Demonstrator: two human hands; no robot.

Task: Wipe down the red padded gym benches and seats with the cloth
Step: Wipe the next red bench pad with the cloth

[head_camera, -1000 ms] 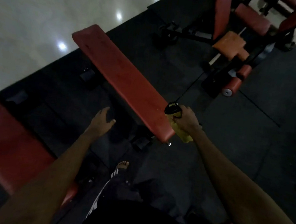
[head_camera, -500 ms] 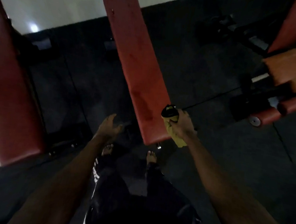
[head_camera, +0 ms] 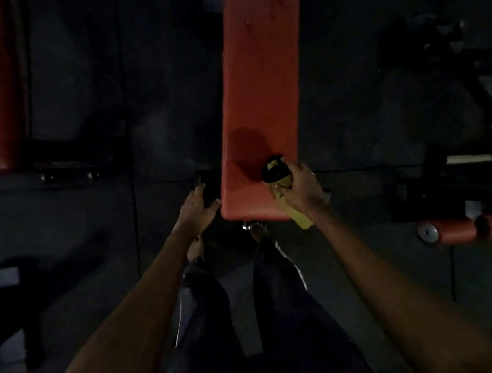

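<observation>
Over the last second the view has swung round so that the red bench [head_camera: 258,97] now runs straight away from the person, who stands squarely at its near end, where half a second ago it still lay at a slant. A dark wet-looking patch [head_camera: 246,153] now shows on the padding just left of the right hand [head_camera: 300,188]; no such clear patch showed a second ago, so spraying seems done and wiping is probably next. The right hand grips a yellow cloth [head_camera: 294,213] together with a small black-topped bottle [head_camera: 274,171], fingers curled round both, at the bench's right edge near its end. The cloth hangs below the hand, past the bench's corner, not yet spread on the padding. The left hand [head_camera: 196,208] has come closer to the bench and hovers with fingers straight and relaxed just beside the left corner, holding nothing; whether it touches the pad cannot be told. The bench is long, narrow and smooth, with a few faint scuffs farther up. Another red bench [head_camera: 0,72] lies well off to the left of the left hand.
</observation>
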